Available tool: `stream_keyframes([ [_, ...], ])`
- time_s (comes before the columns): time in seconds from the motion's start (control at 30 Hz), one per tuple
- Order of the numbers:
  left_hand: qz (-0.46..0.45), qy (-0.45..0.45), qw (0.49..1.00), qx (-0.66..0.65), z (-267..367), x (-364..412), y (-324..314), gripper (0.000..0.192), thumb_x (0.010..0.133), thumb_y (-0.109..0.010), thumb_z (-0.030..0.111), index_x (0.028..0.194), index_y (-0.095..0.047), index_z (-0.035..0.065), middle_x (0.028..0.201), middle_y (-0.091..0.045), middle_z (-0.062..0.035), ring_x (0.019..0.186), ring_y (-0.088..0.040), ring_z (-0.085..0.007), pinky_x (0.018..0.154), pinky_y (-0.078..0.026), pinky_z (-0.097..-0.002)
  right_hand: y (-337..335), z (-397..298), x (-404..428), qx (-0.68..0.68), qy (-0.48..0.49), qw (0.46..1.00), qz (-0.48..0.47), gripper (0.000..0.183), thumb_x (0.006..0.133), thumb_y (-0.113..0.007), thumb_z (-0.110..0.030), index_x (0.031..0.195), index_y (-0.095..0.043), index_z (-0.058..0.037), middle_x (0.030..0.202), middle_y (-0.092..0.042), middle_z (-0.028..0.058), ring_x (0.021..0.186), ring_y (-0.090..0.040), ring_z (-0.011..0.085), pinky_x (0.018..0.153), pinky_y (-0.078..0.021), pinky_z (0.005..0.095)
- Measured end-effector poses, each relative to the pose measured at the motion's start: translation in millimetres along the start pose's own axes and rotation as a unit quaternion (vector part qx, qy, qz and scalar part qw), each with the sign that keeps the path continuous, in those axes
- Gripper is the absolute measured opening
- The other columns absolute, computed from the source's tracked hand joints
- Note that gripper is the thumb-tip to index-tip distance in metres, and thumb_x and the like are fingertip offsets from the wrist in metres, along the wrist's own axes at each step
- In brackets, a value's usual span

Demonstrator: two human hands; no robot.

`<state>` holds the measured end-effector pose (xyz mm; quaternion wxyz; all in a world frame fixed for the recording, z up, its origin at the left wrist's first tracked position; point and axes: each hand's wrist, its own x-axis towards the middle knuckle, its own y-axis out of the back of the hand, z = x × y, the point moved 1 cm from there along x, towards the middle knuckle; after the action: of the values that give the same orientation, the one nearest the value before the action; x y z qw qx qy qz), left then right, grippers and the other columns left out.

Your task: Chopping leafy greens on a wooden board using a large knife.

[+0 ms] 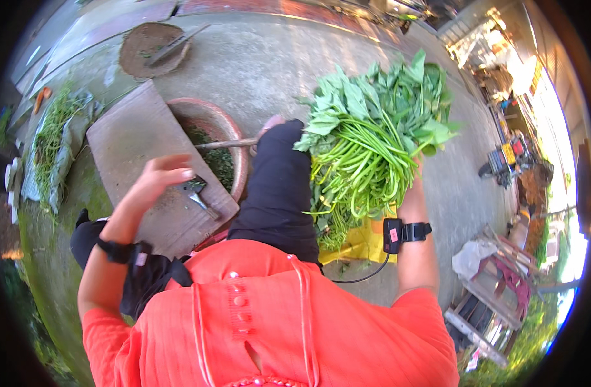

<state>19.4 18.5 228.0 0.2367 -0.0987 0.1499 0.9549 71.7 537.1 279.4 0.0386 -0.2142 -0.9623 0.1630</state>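
Note:
In my right hand [417,169], mostly hidden behind the stems, is a large bunch of leafy greens [372,130], held up to the right of my knee. Long green stems hang towards me and broad leaves point away. My left hand [160,179] is raised over a wooden board [135,140], fingers apart and holding nothing. Just beside that hand, a knife [198,196] with a dark blade lies on the board, bits of green on it. The board rests over the rim of a reddish basin [239,145], which contains chopped greens [219,164].
A stick [227,143] reaches over the basin. More greens lie on a yellow sheet [372,237] by my right leg. At left, thin stems [51,145] lie on a pale sack [70,150]. Farther off are a round flat tray [140,46], a motorcycle [508,155] and a wooden chair [489,302].

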Motion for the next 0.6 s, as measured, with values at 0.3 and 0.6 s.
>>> stream_keyframes([
  [0.3,0.032,-0.133,0.876,-0.462,29,-10,-4,0.067,0.084,-0.067,0.058,0.123,-0.06,0.0041,0.114,-0.065,-0.0079,0.102,-0.06,-0.0226,0.087,-0.049,-0.0429,-272,93,70,-0.017,-0.225,0.874,-0.43,0.037,0.076,-0.065,-0.006,0.112,-0.061,0.0039,0.093,-0.067,0.0161,0.081,-0.069,0.0283,0.073,-0.0595,0.0406],
  [0.6,0.365,0.199,0.675,-0.609,-200,-51,2,0.038,0.08,-0.058,0.035,0.106,-0.065,0.0087,0.107,-0.067,-0.0095,0.099,-0.061,-0.0302,0.091,-0.044,-0.0571,-451,301,-46,-0.241,-0.102,0.662,-0.703,0.046,0.055,-0.081,-0.002,0.1,-0.07,0.0029,0.097,-0.072,0.0165,0.091,-0.067,0.0254,0.079,-0.0533,0.0357],
])
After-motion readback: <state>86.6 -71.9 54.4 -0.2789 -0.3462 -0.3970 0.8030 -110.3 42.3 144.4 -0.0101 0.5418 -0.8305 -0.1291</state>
